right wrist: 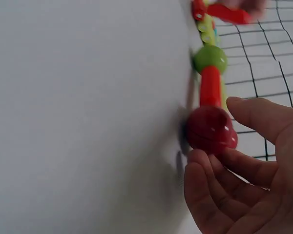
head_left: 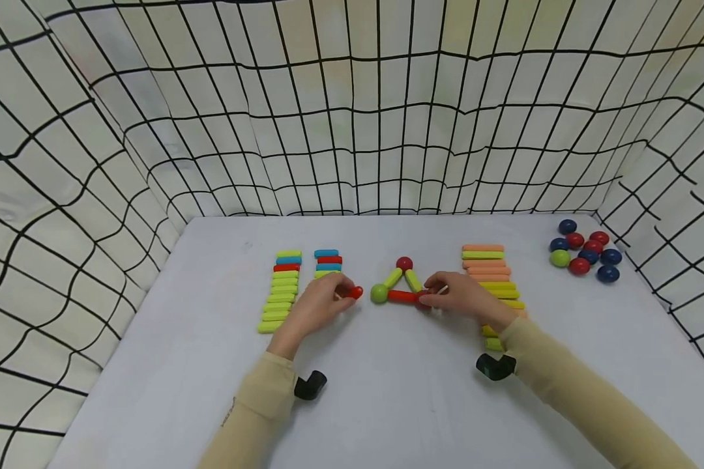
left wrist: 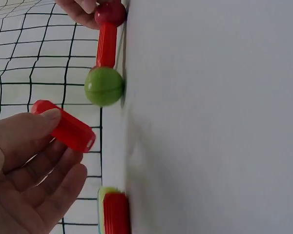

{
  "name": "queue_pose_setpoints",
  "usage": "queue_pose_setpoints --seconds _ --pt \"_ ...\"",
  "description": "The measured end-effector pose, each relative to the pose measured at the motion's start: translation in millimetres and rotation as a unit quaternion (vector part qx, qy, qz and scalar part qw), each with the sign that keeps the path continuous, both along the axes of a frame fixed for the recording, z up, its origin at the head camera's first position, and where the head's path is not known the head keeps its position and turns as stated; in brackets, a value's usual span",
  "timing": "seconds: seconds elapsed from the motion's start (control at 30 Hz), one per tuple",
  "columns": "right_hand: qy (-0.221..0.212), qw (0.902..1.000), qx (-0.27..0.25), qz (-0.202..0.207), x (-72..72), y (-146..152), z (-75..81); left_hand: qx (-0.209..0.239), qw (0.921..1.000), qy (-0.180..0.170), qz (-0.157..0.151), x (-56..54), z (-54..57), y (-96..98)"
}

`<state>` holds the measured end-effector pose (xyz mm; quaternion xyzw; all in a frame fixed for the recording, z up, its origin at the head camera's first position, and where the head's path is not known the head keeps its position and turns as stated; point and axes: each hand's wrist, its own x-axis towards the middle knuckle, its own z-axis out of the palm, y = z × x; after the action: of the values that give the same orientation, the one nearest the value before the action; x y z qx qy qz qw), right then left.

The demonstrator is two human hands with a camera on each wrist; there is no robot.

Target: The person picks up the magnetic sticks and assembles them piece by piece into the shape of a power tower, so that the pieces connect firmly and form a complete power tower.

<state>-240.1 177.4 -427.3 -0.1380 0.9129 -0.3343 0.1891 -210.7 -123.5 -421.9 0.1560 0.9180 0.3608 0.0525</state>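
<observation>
Joining parts seemed the step in hand: the left hand (head_left: 321,301) pinched a red rod (left wrist: 72,130), while the right hand (head_left: 462,296) held a dark red ball (right wrist: 208,127) of the triangle (head_left: 393,279), inward from the far edge of the tabletop (head_left: 381,391). The next move probably required aligning this rod with a ball.

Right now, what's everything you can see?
Table: one, white, middle.
Net: count unclear, black, around table.
Left sticks: many, green, blue, red, two columns, some hidden.
Right sticks: many, orange, yellow, green, one column, some hidden.
Loose balls: five blue, four red, one green, right.
Triangle balls: two red, one green, corners.
Triangle sticks: two green, one red, sides.
Raised stick: one, red, left of triangle balls.
Wrist cameras: two, black, near sleeves.
Sleeves: two, beige, front.
Left hand: one, pinching raised stick.
Right hand: one, touching rightmost triangle ball.
</observation>
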Motion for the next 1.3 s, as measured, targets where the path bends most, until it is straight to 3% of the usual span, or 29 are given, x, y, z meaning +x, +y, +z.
queue_pose_setpoints --seconds 0.07,0.17,0.37,0.7,0.9,1.07,1.17,1.3 --pt "0.017 0.9998 0.006 0.006 4.5 -3.7 -4.5 0.056 0.9981 -0.014 0.018 -4.5 -1.3 10.1" --pt "0.040 0.9992 0.002 0.007 9.6 -8.2 -8.0 0.099 0.9943 -0.023 0.033 -12.7 -4.5 22.7" --pt "0.042 0.9991 -0.006 0.000 10.8 -11.2 -12.4 0.122 0.9914 -0.043 0.022 -22.8 -9.4 36.5" --pt "0.045 0.9990 0.005 0.003 9.1 -11.4 -9.8 0.142 0.9888 -0.042 0.014 -23.1 -14.8 38.4" --pt "0.080 0.9966 0.020 0.004 3.0 -9.8 -7.6 0.107 0.9940 -0.021 0.008 -22.8 -10.9 19.6" --pt "0.109 0.9933 0.037 0.008 -3.5 -10.6 -4.5 0.010 0.9991 -0.003 0.041 -22.2 -5.4 -11.1" --pt "0.116 0.9923 0.043 0.013 -6.7 -11.5 -4.5 -0.050 0.9982 0.000 0.034 -20.0 -0.4 -23.6" --pt "0.119 0.9918 0.044 0.017 -9.3 -11.3 -5.7 -0.097 0.9952 -0.007 0.010 -17.1 4.3 -29.7"
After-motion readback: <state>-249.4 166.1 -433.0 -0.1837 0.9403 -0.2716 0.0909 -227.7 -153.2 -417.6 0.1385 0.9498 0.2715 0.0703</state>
